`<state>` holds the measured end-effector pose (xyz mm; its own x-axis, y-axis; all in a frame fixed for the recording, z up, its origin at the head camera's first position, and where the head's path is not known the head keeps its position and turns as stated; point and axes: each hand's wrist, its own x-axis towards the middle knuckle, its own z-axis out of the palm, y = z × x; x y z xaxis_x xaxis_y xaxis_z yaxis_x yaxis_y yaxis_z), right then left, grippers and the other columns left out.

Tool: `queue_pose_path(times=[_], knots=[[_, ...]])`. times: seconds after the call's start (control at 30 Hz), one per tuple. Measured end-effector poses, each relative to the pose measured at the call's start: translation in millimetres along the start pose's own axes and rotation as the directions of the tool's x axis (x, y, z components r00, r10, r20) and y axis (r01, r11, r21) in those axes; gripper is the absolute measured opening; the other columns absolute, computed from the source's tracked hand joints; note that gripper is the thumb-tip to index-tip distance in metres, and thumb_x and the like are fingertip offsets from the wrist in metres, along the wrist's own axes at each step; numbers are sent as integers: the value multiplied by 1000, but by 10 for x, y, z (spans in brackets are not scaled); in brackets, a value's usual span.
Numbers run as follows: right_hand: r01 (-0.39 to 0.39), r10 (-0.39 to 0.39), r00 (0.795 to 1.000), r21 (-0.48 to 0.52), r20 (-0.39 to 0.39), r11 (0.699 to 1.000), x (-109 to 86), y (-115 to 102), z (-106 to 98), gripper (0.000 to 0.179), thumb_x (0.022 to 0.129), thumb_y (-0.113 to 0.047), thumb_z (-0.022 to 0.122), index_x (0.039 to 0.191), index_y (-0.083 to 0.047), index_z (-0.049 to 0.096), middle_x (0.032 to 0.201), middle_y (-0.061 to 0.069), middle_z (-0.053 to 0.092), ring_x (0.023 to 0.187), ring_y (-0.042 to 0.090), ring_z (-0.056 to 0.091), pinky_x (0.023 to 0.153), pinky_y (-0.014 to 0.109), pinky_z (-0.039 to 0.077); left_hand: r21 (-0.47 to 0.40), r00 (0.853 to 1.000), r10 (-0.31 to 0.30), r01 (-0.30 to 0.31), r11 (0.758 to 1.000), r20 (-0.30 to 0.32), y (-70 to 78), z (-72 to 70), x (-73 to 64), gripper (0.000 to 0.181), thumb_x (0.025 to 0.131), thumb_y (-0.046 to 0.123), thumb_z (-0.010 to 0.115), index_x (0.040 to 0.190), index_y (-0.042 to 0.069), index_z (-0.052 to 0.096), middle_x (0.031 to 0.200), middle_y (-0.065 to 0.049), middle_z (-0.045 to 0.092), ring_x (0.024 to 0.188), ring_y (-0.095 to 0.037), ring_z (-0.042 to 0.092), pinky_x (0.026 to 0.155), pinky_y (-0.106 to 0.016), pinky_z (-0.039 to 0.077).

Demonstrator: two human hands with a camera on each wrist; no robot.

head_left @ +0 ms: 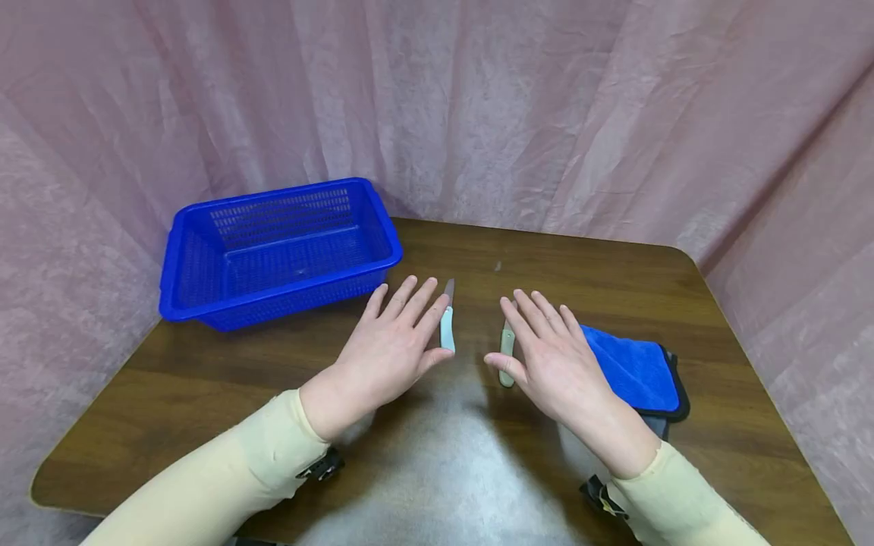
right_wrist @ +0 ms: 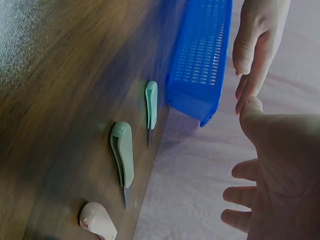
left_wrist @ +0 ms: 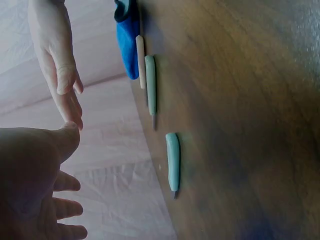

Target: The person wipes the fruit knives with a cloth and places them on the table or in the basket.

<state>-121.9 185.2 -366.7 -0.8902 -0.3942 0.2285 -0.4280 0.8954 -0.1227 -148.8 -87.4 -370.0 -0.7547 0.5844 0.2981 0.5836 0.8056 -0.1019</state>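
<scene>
Both hands hover over the table, palms down, fingers straight and a little spread, holding nothing. My left hand [head_left: 382, 353] is nearest a small knife with a light blue handle [head_left: 447, 330]; its blade points to the back, and a fingertip overlaps it in the head view. By the thumb of my right hand [head_left: 556, 364] lies a small knife with a green handle [head_left: 507, 353], its blade mostly covered by the fingers in that view. A third knife, with a pale pinkish handle [right_wrist: 97, 220], shows in the wrist views; in the head view the right hand hides it.
A blue plastic basket [head_left: 293, 291] with perforated walls stands at the back left of the wooden table [head_left: 580, 258]. To the right of the right hand lies a folded blue cloth [head_left: 635, 371] with a black edge. Pink curtains [head_left: 478, 114] hang around the table.
</scene>
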Motion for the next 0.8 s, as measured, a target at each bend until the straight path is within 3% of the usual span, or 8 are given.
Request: queue_pose_path(times=[0.17,0.4,0.8], knots=[[0,0,1000,3,3,1000,-4,26,-9,83,107,-55,67,169,-5,42,174,19,40,162,44,32,127,68,24,1,999,-11,11,1000,-32,-60,-17,38,74,107,57,67,164,11,52,171,-18,45,158,-41,41,123,-67,34],[-2,2,1000,-3,1,1000,-6,73,-25,82,107,-55,67,168,-5,43,173,20,41,162,44,33,127,69,24,26,990,-16,20,999,-137,-224,-14,162,71,104,53,74,156,7,60,161,-22,55,147,-44,54,116,-66,44],[-38,39,999,-7,22,999,-24,160,-39,82,107,-54,67,169,-6,43,174,20,39,162,44,32,128,68,21,31,990,-109,112,993,-84,-484,31,320,70,105,53,73,155,6,60,160,-28,53,145,-48,54,115,-67,43]])
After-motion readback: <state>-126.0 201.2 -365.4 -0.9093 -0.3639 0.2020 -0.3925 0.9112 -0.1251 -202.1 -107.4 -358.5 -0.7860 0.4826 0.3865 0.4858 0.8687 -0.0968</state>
